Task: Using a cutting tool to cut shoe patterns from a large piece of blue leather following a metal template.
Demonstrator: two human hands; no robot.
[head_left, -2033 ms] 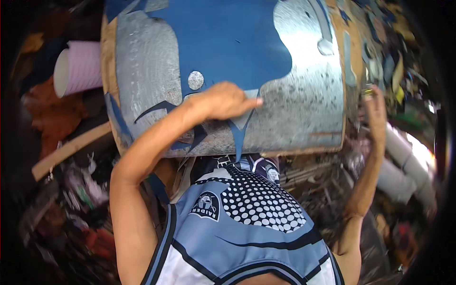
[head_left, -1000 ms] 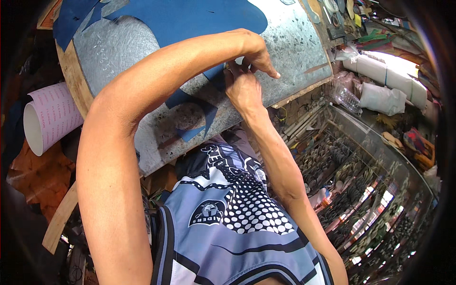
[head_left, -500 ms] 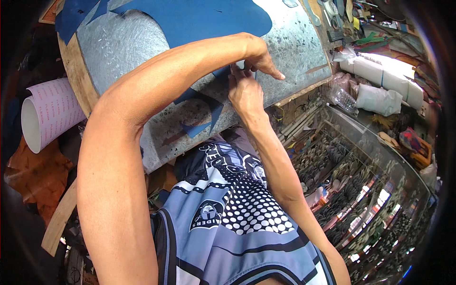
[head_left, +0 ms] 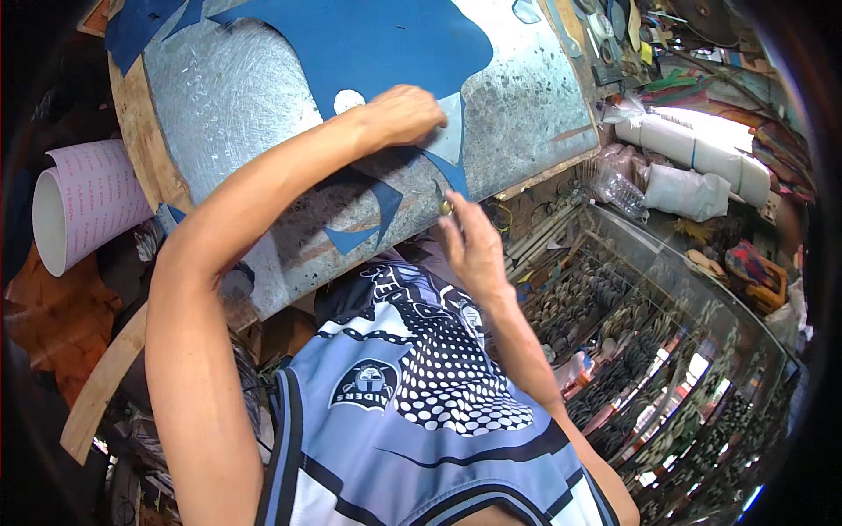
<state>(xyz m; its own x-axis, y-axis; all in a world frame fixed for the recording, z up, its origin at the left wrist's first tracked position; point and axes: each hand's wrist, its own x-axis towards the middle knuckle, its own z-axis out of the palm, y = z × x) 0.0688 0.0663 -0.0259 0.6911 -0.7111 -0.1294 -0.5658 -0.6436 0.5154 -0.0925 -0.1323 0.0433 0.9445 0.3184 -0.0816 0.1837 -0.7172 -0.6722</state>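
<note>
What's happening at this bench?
A person is working a dark blue sheet of thin material laid on a scratched grey metal-topped board. The left hand presses the sheet flat near a pale cut-out patch. The right hand holds a small cutting tool at the board's near edge, beside loose blue offcuts.

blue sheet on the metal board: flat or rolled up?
Flat. The blue sheet lies spread on the metal board, pressed down by the left hand.

Hands [head_left: 438, 167] on blue sheet [head_left: 368, 44]
</note>
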